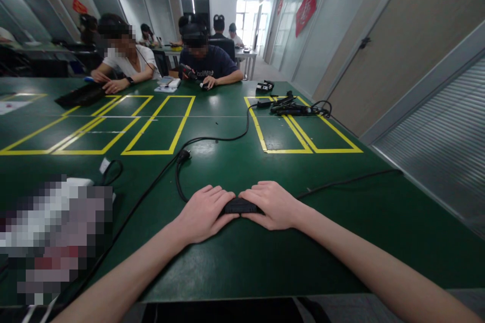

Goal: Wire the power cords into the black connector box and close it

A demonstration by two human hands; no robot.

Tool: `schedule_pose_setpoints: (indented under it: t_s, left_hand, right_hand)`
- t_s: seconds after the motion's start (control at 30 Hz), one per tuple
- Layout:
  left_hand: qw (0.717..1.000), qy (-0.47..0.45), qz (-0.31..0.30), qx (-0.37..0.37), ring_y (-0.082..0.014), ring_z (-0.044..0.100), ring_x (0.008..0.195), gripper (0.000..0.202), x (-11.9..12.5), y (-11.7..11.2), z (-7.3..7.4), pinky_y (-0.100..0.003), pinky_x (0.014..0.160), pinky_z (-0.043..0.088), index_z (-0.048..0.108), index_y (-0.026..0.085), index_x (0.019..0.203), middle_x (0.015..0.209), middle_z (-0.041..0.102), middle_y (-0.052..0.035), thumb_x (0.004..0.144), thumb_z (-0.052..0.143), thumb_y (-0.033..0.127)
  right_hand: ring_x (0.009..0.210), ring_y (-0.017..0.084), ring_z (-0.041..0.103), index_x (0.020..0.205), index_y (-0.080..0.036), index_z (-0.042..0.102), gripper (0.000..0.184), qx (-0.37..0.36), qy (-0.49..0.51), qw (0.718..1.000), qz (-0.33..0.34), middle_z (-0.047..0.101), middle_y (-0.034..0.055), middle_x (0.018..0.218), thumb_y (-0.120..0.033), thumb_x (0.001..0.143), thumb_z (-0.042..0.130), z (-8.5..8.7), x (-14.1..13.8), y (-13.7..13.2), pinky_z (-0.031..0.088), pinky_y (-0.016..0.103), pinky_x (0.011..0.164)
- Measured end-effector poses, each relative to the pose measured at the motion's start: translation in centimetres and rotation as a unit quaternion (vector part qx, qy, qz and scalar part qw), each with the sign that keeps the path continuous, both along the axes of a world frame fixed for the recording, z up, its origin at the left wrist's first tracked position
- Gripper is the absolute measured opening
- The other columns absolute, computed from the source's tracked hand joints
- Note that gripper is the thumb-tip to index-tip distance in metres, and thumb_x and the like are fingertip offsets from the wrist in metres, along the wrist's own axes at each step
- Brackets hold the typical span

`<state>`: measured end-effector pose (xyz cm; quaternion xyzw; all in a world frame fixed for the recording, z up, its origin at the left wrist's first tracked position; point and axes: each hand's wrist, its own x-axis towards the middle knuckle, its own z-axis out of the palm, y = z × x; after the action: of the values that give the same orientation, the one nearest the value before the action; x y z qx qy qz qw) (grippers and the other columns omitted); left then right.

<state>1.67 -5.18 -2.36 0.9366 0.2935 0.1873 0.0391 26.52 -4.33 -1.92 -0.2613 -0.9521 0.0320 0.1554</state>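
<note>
Both my hands hold a black power adapter (pixel 240 205) low over the near part of the green table. My left hand (pixel 202 212) is closed around its left end, fingers on top and thumb along the near side. My right hand (pixel 271 204) grips the right end in the same way. The fingers cover much of the adapter, so only its middle shows. From behind my left hand a black cord curves up to a plug (pixel 184 156) lying on the table. A thinner black cable (pixel 348 180) runs from behind my right hand to the right.
Yellow tape rectangles (pixel 172 123) mark the green table (pixel 212 272). A long black cord (pixel 151 181) crosses it to a pile of black cables (pixel 290 106). A blurred-out object (pixel 64 232) lies at left. Two people sit opposite, one holding a tool (pixel 188 71).
</note>
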Motion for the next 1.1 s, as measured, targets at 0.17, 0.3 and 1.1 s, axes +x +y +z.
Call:
schedule_pose_setpoints:
  t_s: [0.17, 0.3, 1.1]
  left_hand:
    - [1.000, -0.004, 0.009, 0.012, -0.0245, 0.067, 0.081, 0.035, 0.0, 0.0, 0.2, -0.039, 0.077, 0.050, 0.065, 0.016, 0.109, 0.090, 0.072, -0.0082, 0.108, 0.046, 0.044]
    - [0.999, -0.041, 0.005, 0.013, -0.0265, 0.071, 0.094, 0.035, -0.1, 0.0, -0.1, -0.039, 0.081, 0.054, 0.061, 0.015, 0.130, 0.108, 0.075, -0.0120, 0.106, 0.053, 0.040]
    - [0.984, -0.141, 0.023, -0.103, -0.0247, 0.076, 0.107, 0.032, -0.4, 0.4, -0.8, -0.038, 0.095, 0.063, 0.067, 0.021, 0.130, 0.119, 0.078, -0.0092, 0.099, 0.066, 0.028]
  right_hand:
    - [0.084, 0.024, 0.071, 0.114, -0.016, 0.066, 0.029, 0.017, 0.072, 0.997, -0.004, 0.075, 0.0110, 0.097, -0.040, 0.099, 0.063, -0.1, 0.0, -0.1, 0.052, 0.036, 0.074]
    - [0.077, 0.023, 0.070, 0.104, -0.015, 0.067, 0.022, 0.023, 0.081, 0.996, -0.005, 0.075, 0.0099, 0.088, -0.036, 0.101, 0.061, -0.3, 0.0, -0.2, 0.053, 0.035, 0.069]
    - [0.097, 0.026, 0.070, 0.113, -0.021, 0.065, 0.025, -0.040, 0.209, 0.977, -0.034, 0.073, 0.0103, 0.104, -0.019, 0.089, 0.072, -1.4, -0.8, -0.2, 0.061, 0.040, 0.084]
